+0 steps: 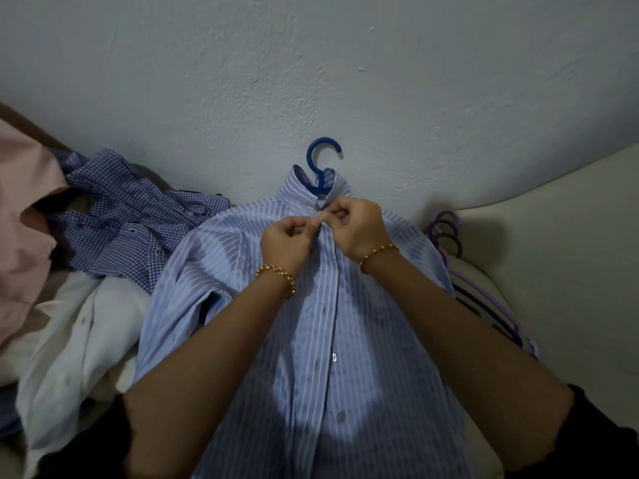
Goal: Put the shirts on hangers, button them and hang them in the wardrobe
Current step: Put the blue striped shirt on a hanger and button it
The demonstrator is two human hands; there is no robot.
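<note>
A light blue striped shirt (311,392) lies flat on its back in the middle, front side up. It is on a blue hanger (323,157). The hanger's hook sticks out of the collar and points at the white wall (311,63).

Both hands are at the top of the shirt, just under the collar. The left hand (287,240) has its fingers curled and pinches the left edge of the shirt front. The right hand (359,229) has its fingers curled too and pinches the right edge. The fingertips of the 2 hands meet over a tiny pale thing, too small to tell what it is. Each wrist wears a gold bracelet (276,276). The arms are bare, with black sleeves (605,444) pushed up near the elbows.

Lower down, the 2 front edges of the shirt lie one over the other. 2 small buttons (334,357) show along that line. I cannot tell if they are done up.

To the left of the striped shirt is a pile of other clothes. A blue and white checked shirt (138,216) lies crumpled near the wall, touching the striped shirt's shoulder. A white shirt (76,340) lies below it, beside the striped sleeve. A pink cloth (20,202) is at the far left edge.

To the right, a stack of purple hangers (446,233) pokes out from under the striped shirt, hooks toward the wall. They rest on a cream soft surface (553,236).
</note>
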